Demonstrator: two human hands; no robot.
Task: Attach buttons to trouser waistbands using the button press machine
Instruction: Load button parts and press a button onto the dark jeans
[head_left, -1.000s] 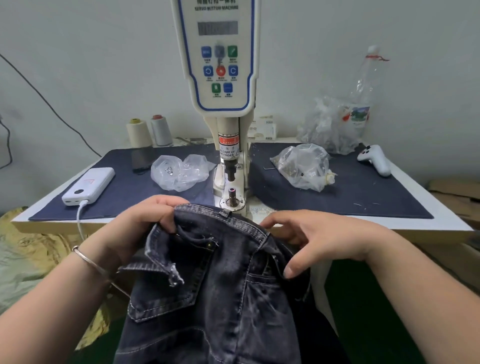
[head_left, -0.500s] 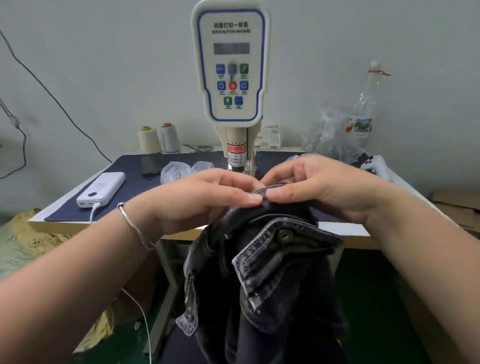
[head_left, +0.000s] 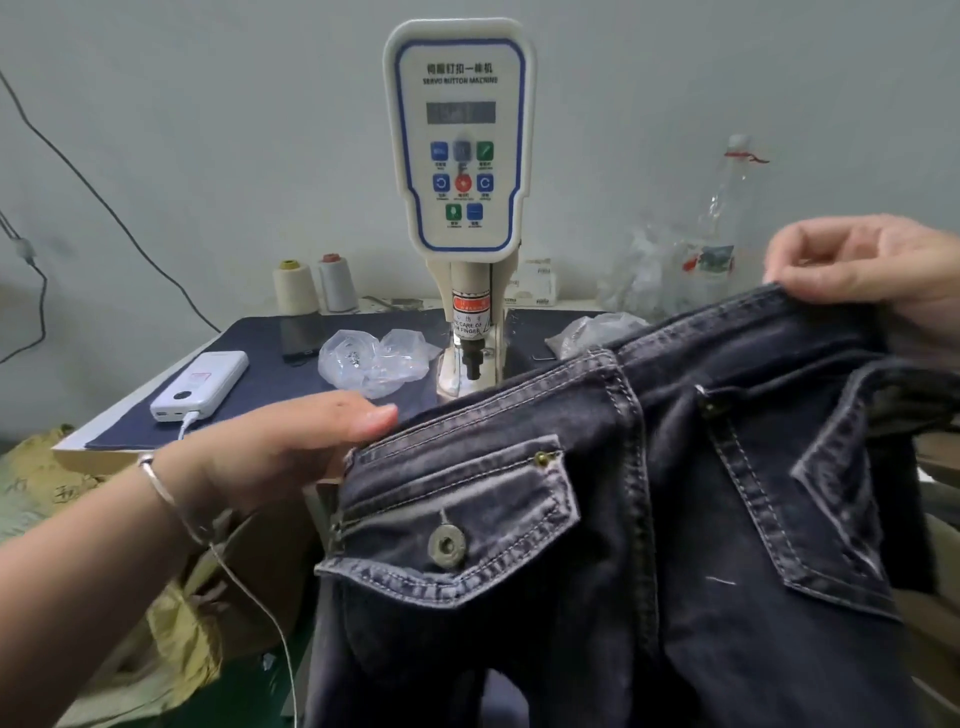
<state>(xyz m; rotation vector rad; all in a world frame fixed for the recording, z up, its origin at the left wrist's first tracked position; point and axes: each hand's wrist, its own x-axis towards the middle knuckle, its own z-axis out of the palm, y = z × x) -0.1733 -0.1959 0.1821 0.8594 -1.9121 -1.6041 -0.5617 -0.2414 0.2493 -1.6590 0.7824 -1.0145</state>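
Note:
Dark denim trousers (head_left: 649, 519) hang spread out in front of me, back side facing me, with a metal button (head_left: 445, 545) on the left pocket flap. My left hand (head_left: 291, 447) holds the left end of the waistband, fingers stretched along its top edge. My right hand (head_left: 872, 270) pinches the waistband's right end, raised higher. The white button press machine (head_left: 460, 140) stands behind the trousers on the table, its punch (head_left: 471, 358) just above the cloth's upper edge.
On the dark mat (head_left: 270, 384) lie a white power bank (head_left: 200, 384) with a cable, clear plastic bags (head_left: 374, 358), and two thread cones (head_left: 314, 286). A plastic bottle (head_left: 722, 228) and more bags stand at the back right. Yellowish cloth lies on the floor at left.
My hands have drawn apart from a bunched grip at the middle, spreading the waistband wide; the right hand rose to the upper right and the left moved lower left.

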